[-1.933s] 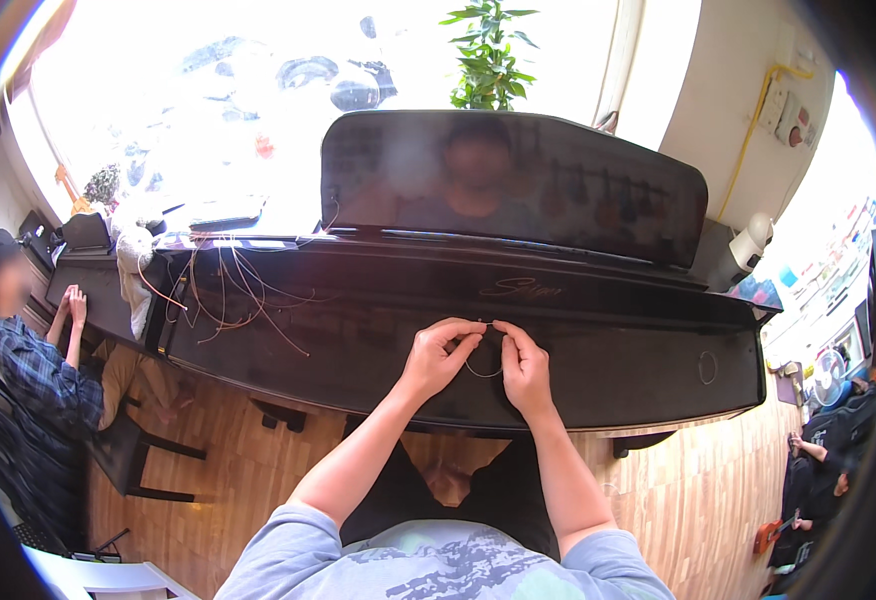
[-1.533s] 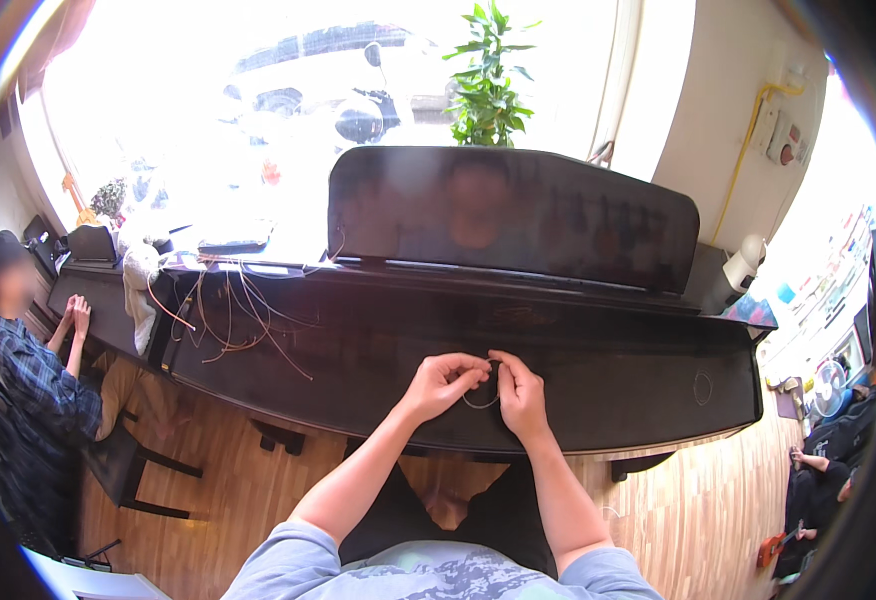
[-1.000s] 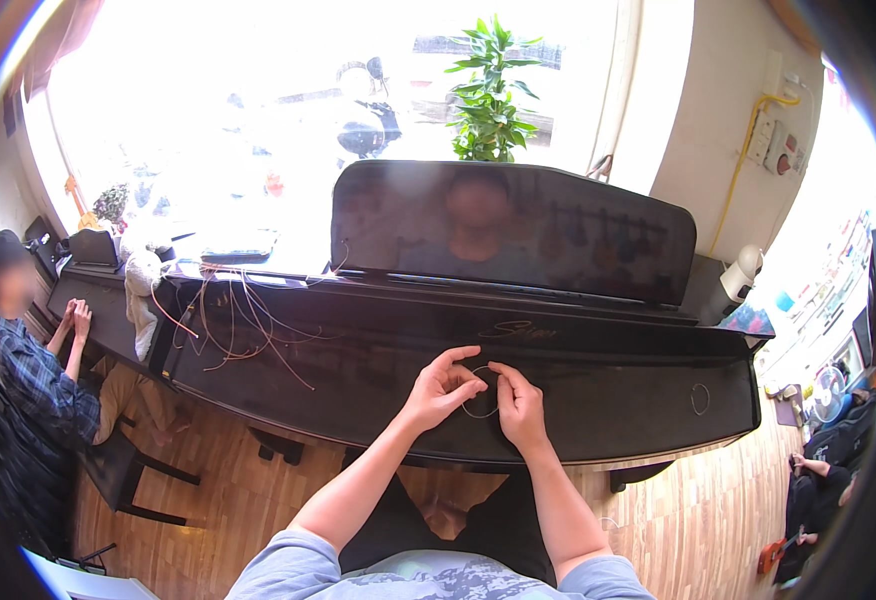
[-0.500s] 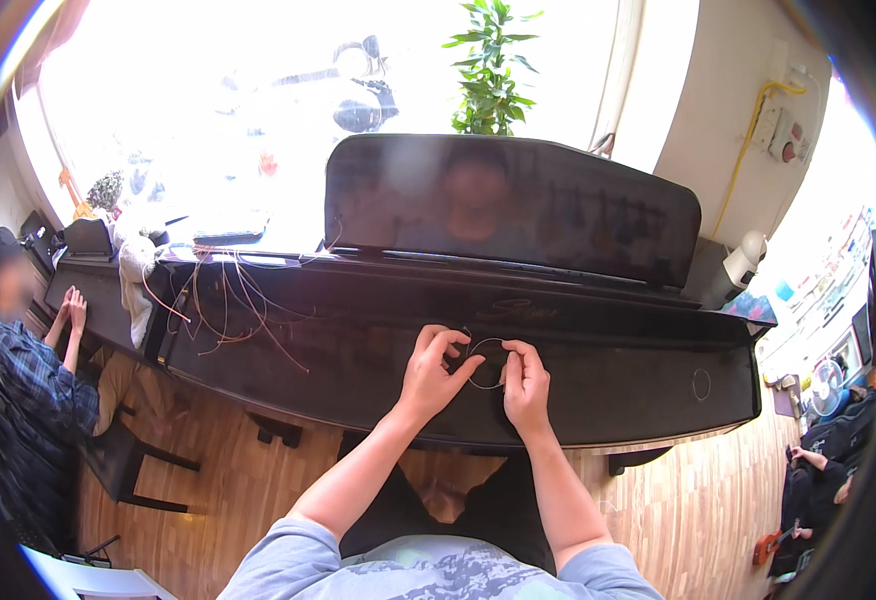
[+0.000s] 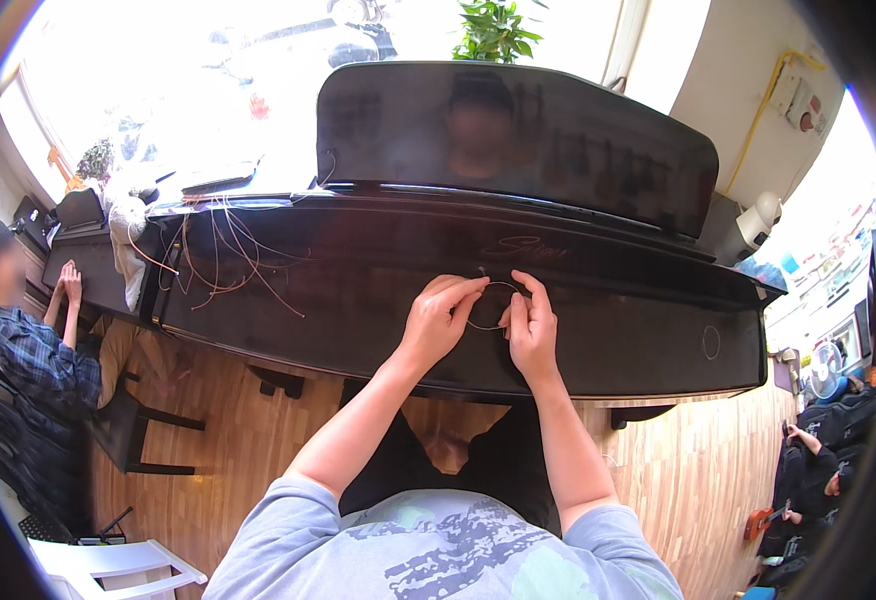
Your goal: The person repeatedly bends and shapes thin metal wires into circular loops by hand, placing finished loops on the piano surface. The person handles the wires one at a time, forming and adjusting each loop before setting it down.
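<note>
Over the closed black piano lid (image 5: 358, 345), both hands pinch a thin wire string coiled into a small loop (image 5: 484, 327). My left hand (image 5: 438, 320) grips the loop's left side, thumb and fingertips together. On the right side, my right hand (image 5: 532, 325) holds it between thumb and fingers, the index finger curled at the top. A short dark bit shows just above the left fingertips, too small to make out. Another thin round loop (image 5: 711, 342) lies on the lid toward its right end. Several long copper-coloured and pale strings (image 5: 248, 262) trail loosely across the lid's left part.
A glossy black panel (image 5: 398, 130) stands up behind the lid. A white cloth-like thing (image 5: 126, 235) hangs at the left. A person in a plaid shirt (image 5: 33, 345) sits at far left near a dark stool (image 5: 138, 435). A white chair (image 5: 108, 570) is at lower left.
The view has tilted so that the piano and hands sit higher in the picture. My left fingers have closed together more at the loop's upper left; both hands still hold the string.
</note>
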The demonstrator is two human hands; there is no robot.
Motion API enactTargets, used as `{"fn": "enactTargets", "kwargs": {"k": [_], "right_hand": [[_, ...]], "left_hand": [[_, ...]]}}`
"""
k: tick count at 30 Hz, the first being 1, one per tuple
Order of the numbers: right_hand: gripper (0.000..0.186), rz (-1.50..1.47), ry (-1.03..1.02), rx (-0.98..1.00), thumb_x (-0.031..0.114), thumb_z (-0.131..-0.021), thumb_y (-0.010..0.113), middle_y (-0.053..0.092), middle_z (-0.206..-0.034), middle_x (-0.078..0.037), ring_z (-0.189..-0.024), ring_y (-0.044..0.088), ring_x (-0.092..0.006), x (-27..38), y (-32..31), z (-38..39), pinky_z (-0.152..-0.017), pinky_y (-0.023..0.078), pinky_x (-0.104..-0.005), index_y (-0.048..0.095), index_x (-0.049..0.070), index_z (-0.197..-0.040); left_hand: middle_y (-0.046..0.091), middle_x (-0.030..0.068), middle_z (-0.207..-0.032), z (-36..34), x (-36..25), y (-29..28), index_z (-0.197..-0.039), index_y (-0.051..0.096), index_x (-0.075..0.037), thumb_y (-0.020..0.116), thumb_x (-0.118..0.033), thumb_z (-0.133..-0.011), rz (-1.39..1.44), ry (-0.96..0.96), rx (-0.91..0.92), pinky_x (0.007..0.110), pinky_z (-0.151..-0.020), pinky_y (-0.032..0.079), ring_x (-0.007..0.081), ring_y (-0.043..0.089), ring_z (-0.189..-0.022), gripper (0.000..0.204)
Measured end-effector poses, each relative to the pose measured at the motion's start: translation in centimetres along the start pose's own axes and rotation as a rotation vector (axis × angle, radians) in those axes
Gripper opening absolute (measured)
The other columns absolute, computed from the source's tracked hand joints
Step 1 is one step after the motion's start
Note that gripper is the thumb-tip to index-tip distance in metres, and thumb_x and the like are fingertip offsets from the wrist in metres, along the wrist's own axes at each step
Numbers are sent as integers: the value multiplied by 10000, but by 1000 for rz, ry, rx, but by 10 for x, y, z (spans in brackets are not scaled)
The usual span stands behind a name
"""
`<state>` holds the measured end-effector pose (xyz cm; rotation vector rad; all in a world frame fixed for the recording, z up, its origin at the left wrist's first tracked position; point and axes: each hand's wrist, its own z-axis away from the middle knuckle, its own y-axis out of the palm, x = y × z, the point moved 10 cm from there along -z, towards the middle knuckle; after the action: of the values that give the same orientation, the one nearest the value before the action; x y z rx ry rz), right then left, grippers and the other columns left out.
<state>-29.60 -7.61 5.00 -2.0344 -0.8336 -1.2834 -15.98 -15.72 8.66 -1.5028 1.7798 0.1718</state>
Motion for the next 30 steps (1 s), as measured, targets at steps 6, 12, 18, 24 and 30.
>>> {"fn": "enactTargets", "kwargs": {"k": [6,12,18,24,30], "right_hand": [[250,71,-33,61,63,-985,460,564,-621,-43,-552,536,-87,8,5,1,-556,444,-251,604,61,-1189],[243,96,-56,94,73,-987,452,575,-628,-68,-531,550,-109,0,9,-1,-538,449,-270,636,73,-1145],[248,137,-72,113,67,-976,458,615,-673,-91,-558,594,-149,4,14,0,-549,459,-287,638,77,-1147],[273,211,-91,167,25,-938,486,631,-720,-126,-571,601,-179,11,20,1,-564,464,-301,651,84,-1148],[230,116,-52,117,58,-965,489,553,-632,-66,-539,513,-102,6,14,1,-539,433,-268,638,51,-1141]], "left_hand": [[706,97,-921,3,-3,11,-1019,699,-27,649,-31,-848,69,-34,101,351,-749,538,270,656,-904,178],[711,82,-920,4,-6,13,-1266,560,-76,676,-63,-847,152,-35,126,358,-730,547,271,668,-878,434],[687,91,-1024,8,-6,14,-1071,641,-58,719,-41,-805,100,72,109,332,-683,542,256,677,-833,278],[707,51,-918,8,-8,8,-960,654,-62,786,-124,-746,-56,67,75,316,-600,525,237,658,-756,259],[688,55,-848,7,-2,0,-983,667,-65,788,-125,-739,-100,17,-14,299,-592,519,198,644,-715,279]]}}
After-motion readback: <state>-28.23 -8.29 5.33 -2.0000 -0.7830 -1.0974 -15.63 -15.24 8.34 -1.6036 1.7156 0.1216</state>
